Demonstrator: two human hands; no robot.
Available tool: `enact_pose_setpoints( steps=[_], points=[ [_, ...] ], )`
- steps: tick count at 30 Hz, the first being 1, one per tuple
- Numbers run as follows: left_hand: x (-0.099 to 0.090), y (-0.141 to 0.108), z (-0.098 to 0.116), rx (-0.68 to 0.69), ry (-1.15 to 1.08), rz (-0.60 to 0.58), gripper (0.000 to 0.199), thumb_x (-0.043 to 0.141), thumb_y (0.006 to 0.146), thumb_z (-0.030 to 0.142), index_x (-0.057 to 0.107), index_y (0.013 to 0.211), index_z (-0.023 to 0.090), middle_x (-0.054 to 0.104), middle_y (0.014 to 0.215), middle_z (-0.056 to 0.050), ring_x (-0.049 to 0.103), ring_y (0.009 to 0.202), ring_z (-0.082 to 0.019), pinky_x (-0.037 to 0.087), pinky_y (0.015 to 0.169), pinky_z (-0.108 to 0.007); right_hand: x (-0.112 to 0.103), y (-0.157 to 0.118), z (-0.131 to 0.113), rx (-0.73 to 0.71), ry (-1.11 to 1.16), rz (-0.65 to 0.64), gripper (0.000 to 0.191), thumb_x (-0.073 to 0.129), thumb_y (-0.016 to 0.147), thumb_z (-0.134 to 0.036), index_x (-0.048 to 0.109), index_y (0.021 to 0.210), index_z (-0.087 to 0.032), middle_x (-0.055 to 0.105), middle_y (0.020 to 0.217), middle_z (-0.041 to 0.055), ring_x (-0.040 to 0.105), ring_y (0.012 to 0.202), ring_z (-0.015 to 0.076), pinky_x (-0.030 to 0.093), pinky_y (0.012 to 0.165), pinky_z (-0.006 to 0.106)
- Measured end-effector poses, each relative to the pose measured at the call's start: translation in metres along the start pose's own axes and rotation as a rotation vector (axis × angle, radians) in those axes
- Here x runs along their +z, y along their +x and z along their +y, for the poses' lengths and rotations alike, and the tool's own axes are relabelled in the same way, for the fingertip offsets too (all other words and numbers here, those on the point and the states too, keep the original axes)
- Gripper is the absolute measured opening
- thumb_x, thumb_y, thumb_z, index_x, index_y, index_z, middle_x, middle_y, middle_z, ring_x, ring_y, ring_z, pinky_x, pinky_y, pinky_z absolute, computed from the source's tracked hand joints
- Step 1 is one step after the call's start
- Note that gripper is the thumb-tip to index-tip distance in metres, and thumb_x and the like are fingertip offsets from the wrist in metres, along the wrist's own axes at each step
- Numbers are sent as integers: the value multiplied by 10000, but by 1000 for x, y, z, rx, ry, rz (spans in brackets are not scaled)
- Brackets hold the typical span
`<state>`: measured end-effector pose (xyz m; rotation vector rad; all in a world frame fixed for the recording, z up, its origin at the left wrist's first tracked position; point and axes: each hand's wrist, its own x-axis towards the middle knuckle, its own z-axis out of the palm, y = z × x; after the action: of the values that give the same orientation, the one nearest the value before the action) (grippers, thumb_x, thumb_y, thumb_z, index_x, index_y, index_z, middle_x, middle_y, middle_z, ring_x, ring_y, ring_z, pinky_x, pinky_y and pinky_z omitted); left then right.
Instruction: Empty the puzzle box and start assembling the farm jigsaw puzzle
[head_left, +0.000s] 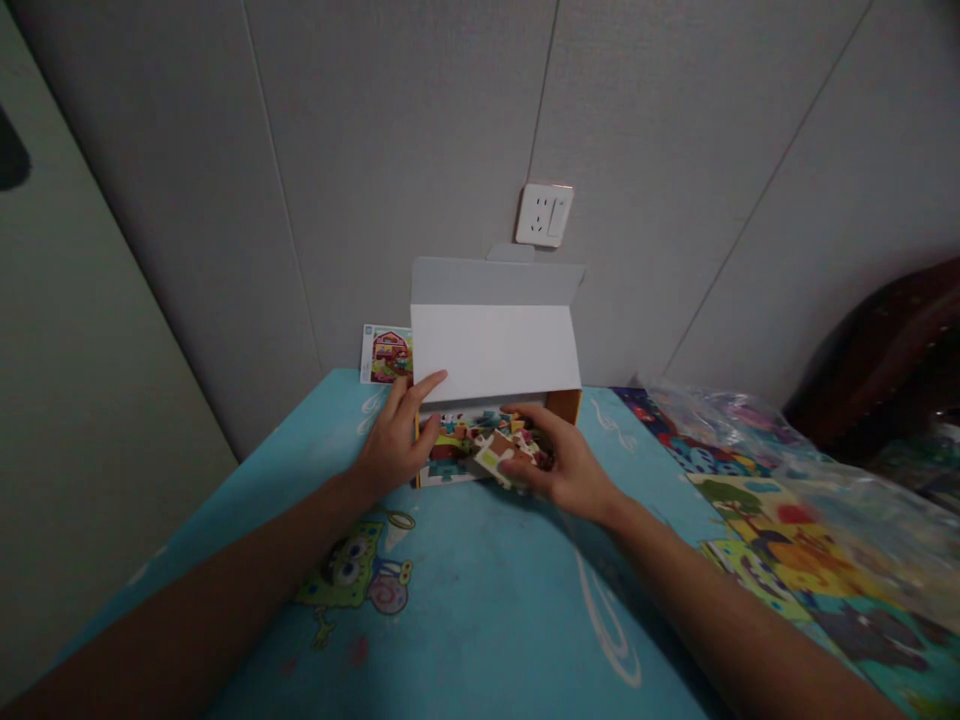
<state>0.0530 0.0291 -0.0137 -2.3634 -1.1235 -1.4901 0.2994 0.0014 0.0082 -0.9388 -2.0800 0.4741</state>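
Observation:
An open box (495,350) with a white inner lid raised stands on the blue patterned cloth near the wall. Colourful puzzle pieces (450,445) show in its tray. My left hand (397,440) rests at the box's left edge, fingers apart, with nothing in it. My right hand (566,462) is at the front right of the box, its thumb and fingers closed round a small stack of joined puzzle pieces (504,453). That stack hangs over the box's front edge and hides part of the contents.
A picture card (387,354) leans on the wall behind the box's left side. At the right lie colourful picture sheets (802,550) and clear plastic bags (720,420). A socket (544,214) is on the wall. A dark red object (877,360) stands at the far right.

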Motion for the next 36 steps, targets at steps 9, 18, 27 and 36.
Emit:
enact_pose_setpoints(
  steps=[9, 18, 27, 36],
  points=[
    [1, 1, -1, 11, 0, 2, 533, 491, 897, 151, 353, 1409, 207, 482, 1286, -113, 458, 1223, -248, 412, 1049, -463, 13, -8, -11, -62, -21, -369, 466, 637, 842, -409, 576, 1238, -171, 626, 1163, 114, 584, 1047, 247, 444, 930, 396],
    [-1, 2, 2, 3, -4, -12, 536, 505, 885, 163, 355, 1398, 199, 462, 1265, -116, 445, 1223, -252, 392, 1060, -474, 27, -11, -17, -159, -267, -327, 522, 624, 828, -515, 607, 1220, -171, 562, 1053, 120, 517, 997, 252, 436, 891, 419],
    [-2, 2, 3, -3, -9, -38, 543, 501, 887, 174, 336, 1403, 202, 452, 1250, -119, 459, 1194, -253, 403, 1042, -478, 20, -4, -3, -53, -200, -3, 276, 644, 849, -360, 658, 1066, -190, 604, 994, 73, 557, 955, 210, 459, 862, 379],
    [-3, -1, 1, 19, 7, -42, 572, 536, 878, 200, 334, 1413, 224, 456, 1264, -114, 467, 1184, -260, 422, 1026, -494, 18, 1, 27, -8, -320, 81, 543, 684, 791, -309, 517, 1295, -191, 494, 1280, 121, 466, 1199, 266, 391, 1041, 451]
  ],
)
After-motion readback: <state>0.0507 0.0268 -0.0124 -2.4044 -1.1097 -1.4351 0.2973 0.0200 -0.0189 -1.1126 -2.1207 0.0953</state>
